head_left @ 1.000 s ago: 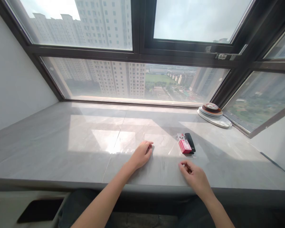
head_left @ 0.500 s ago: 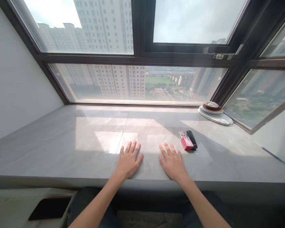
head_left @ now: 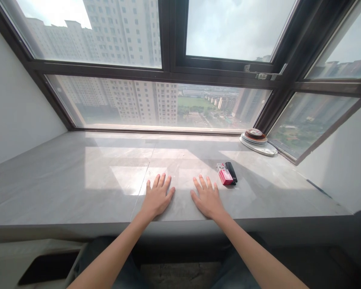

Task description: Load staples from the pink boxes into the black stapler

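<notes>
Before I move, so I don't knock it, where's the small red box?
In the head view, the red box lies beyond and right of the right hand, beside the long black object.

Glossy stone-look sill [head_left: 60, 172], smooth card-like pink box [head_left: 226, 177], plastic-looking black object [head_left: 231, 172], matt white wall [head_left: 12, 100]

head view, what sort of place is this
Probably a window bay in a high-rise home: a stone-look ledge runs beneath dark-framed windows, and the tower blocks outside are seen from high up.
</notes>
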The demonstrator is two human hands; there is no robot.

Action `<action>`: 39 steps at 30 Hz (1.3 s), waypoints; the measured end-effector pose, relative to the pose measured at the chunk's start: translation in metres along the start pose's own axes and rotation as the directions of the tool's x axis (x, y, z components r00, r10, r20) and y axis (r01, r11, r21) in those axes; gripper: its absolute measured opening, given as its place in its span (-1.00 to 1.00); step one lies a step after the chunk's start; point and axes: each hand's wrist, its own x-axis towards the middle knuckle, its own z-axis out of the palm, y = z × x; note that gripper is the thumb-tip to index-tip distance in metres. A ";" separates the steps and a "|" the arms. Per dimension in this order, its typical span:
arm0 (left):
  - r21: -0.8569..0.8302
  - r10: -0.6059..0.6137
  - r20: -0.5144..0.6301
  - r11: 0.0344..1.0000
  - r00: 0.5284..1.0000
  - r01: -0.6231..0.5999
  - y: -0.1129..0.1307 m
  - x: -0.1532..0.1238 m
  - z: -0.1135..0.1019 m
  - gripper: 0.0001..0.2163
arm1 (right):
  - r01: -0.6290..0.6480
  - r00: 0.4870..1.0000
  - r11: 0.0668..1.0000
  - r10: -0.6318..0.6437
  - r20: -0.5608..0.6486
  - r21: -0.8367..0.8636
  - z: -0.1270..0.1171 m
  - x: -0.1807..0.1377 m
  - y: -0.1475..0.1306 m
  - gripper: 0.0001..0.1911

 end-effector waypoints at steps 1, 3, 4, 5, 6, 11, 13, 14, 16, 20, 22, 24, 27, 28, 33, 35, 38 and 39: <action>-0.002 -0.001 0.001 1.000 1.000 0.001 0.000 0.000 0.001 -0.44 | -0.002 1.000 1.000 0.002 0.003 0.003 0.000 0.000 0.000 -0.29; -0.004 -0.001 0.004 1.000 1.000 0.001 0.000 0.001 0.002 -0.43 | -0.005 1.000 1.000 0.005 0.008 0.008 0.001 0.001 0.000 -0.29; -0.005 -0.001 0.005 1.000 1.000 0.001 0.000 0.001 0.002 -0.43 | -0.006 1.000 1.000 0.006 0.009 0.010 0.002 0.001 0.000 -0.29; -0.004 -0.002 0.007 1.000 1.000 0.002 0.000 0.001 0.002 -0.43 | -0.007 1.000 1.000 0.007 0.007 0.011 0.003 0.001 0.000 -0.29; -0.003 -0.005 0.010 1.000 1.000 0.005 0.000 0.001 0.002 -0.43 | -0.008 1.000 1.000 0.008 0.005 0.011 0.003 0.001 0.000 -0.29; -0.012 -0.015 0.033 1.000 0.999 0.015 0.000 0.000 0.000 -0.41 | -0.013 1.000 1.000 0.013 0.016 -0.005 0.004 0.000 -0.001 -0.28; -0.019 -0.010 0.037 1.000 0.999 0.010 -0.001 0.000 0.000 -0.40 | -0.019 0.999 1.000 0.020 0.026 -0.013 0.004 0.000 -0.001 -0.28; -0.021 -0.008 0.036 1.000 0.999 0.008 -0.002 0.000 0.000 -0.40 | -0.022 0.999 1.000 0.023 0.029 -0.015 0.004 0.000 -0.001 -0.28; -0.021 -0.005 0.032 1.000 0.999 0.005 -0.003 0.000 0.001 -0.40 | -0.021 0.999 1.000 0.021 0.026 -0.015 0.005 0.000 0.000 -0.28; -0.015 -0.003 0.035 1.000 0.999 0.004 -0.004 0.000 0.002 -0.39 | -0.014 1.000 1.000 0.014 0.012 -0.008 0.006 0.000 0.001 -0.28; -0.011 -0.006 0.038 1.000 0.999 0.007 -0.004 0.000 0.002 -0.39 | -0.016 1.000 1.000 0.017 0.013 -0.007 0.007 0.000 0.001 -0.28; -0.011 -0.008 0.036 1.000 0.999 0.008 -0.004 0.000 0.002 -0.40 | -0.021 1.000 1.000 0.021 0.021 -0.004 0.007 -0.001 0.000 -0.28; -0.016 -0.003 0.027 1.000 1.000 0.003 -0.003 -0.001 0.002 -0.41 | -0.024 0.999 1.000 0.024 0.027 0.011 0.006 -0.002 0.000 -0.28; -0.019 0.000 0.023 1.000 1.000 0.001 -0.003 -0.001 0.002 -0.42 | -0.022 0.999 1.000 0.022 0.025 0.015 0.005 -0.002 0.000 -0.29; -0.027 -0.005 0.018 1.000 1.000 0.006 -0.003 -0.001 0.000 -0.42 | -0.023 0.999 1.000 0.023 0.031 0.016 0.002 -0.002 -0.001 -0.29; -0.026 -0.005 0.019 1.000 1.000 0.006 -0.003 0.000 -0.001 -0.42 | -0.027 0.999 1.000 0.026 0.036 0.014 0.001 -0.002 -0.001 -0.29; -0.025 -0.005 0.020 1.000 1.000 0.005 -0.003 0.000 -0.001 -0.43 | -0.027 0.999 0.999 0.026 0.034 0.019 0.001 -0.001 -0.002 -0.29; -0.025 -0.005 0.020 1.000 1.000 0.005 -0.003 0.000 -0.001 -0.42 | -0.025 0.999 0.999 0.024 0.032 0.022 0.001 -0.001 -0.002 -0.29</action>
